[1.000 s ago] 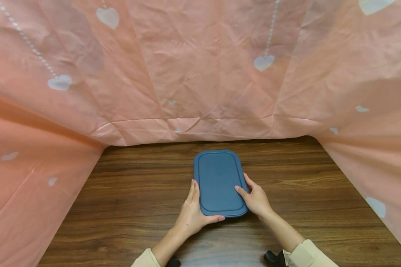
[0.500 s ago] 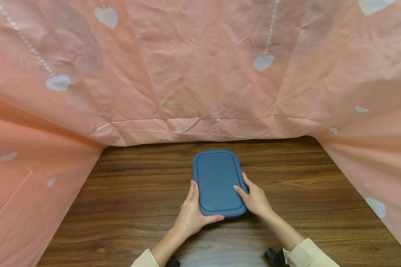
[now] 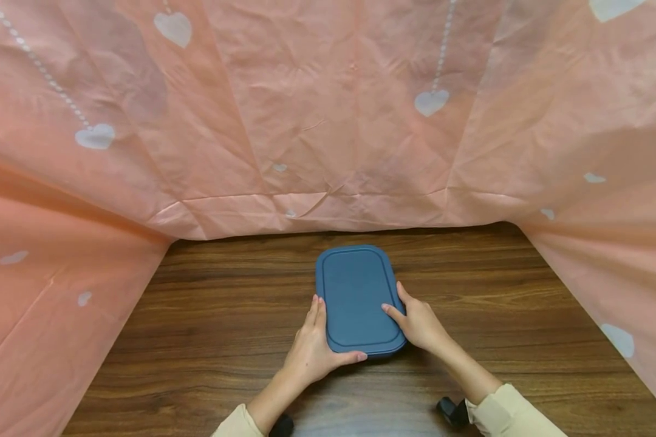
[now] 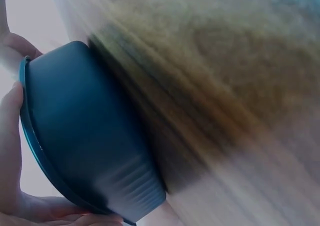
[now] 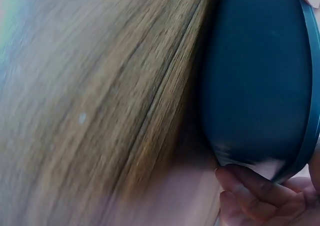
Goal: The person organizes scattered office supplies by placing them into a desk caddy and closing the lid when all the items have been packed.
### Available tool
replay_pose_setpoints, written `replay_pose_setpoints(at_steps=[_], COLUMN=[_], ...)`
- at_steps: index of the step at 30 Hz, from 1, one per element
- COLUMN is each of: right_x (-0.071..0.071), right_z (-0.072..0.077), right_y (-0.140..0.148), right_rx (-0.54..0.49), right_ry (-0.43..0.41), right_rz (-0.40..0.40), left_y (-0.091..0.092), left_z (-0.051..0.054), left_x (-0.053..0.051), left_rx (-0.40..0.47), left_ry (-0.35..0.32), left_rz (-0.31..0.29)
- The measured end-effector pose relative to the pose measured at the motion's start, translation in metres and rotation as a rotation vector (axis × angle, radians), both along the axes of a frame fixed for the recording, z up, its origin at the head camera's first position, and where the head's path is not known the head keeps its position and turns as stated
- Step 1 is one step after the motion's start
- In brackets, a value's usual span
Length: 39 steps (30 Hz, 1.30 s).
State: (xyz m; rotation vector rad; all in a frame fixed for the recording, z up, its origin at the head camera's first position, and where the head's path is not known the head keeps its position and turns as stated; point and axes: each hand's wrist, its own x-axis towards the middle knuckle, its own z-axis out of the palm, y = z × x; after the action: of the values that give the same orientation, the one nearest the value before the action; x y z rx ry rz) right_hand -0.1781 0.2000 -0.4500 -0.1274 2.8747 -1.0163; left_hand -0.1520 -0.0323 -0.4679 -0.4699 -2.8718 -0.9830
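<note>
A blue rectangular lidded box [image 3: 358, 297] lies lengthwise before me in the head view, lid up. My left hand [image 3: 311, 352] holds its left side and near corner, with the thumb along the near edge. On the right side, my right hand [image 3: 420, 323] grips the box, thumb on top of the lid and fingers down the side. The left wrist view shows the deep, ribbed wall of the box [image 4: 90, 126] and its overhanging lid rim. In the right wrist view, fingers [image 5: 260, 193] bend against the lower part of the wall. The contents are hidden.
The box is on a brown wood-grain table [image 3: 229, 303]. A pink cloth [image 3: 355, 121] with pale hearts hangs behind the table and along both sides. Black wrist gear [image 3: 452, 413] shows by the right cuff.
Both hands keep the same hold on the box, which stays nearly in place. The right forearm has shifted very slightly to the right.
</note>
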Motion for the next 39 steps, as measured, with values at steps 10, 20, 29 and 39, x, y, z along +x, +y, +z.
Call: replay_pose_setpoints(at_steps=[10,20,29,39], right_x=[-0.011,-0.042,-0.029,-0.02], right_z=[0.001,0.009,0.007,0.016], right_y=[0.014,0.04,0.044,0.04], right_rx=[0.073,0.128,0.143,0.226], right_ry=[0.14,0.1,0.093,0.11], right_rz=[0.029,0.414,0.427,0.409], left_y=[-0.027,-0.053,-0.055,-0.052], left_z=[0.025,0.028,0.026,0.034], left_x=[-0.03,-0.076,-0.064,-0.058], left_rx=[-0.307,-0.415,-0.407,-0.464], left_ry=[0.023,-0.024,-0.022,0.014], left_rz=[-0.155,-0.339,-0.362,-0.346])
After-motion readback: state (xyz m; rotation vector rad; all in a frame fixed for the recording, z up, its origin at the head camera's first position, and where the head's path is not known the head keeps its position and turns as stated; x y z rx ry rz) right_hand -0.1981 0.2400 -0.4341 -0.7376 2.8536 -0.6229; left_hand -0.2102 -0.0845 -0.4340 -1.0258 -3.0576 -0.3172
